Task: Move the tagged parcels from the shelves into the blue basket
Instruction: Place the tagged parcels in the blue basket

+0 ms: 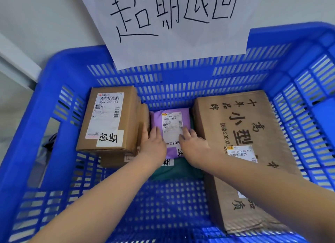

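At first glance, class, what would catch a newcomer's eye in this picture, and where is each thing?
The big blue basket fills the view, with a white handwritten paper sign hanging over its far rim. In the middle of its floor, the left hand and right hand rest on a purple parcel. A brown box sits to its left and a long printed carton to its right.
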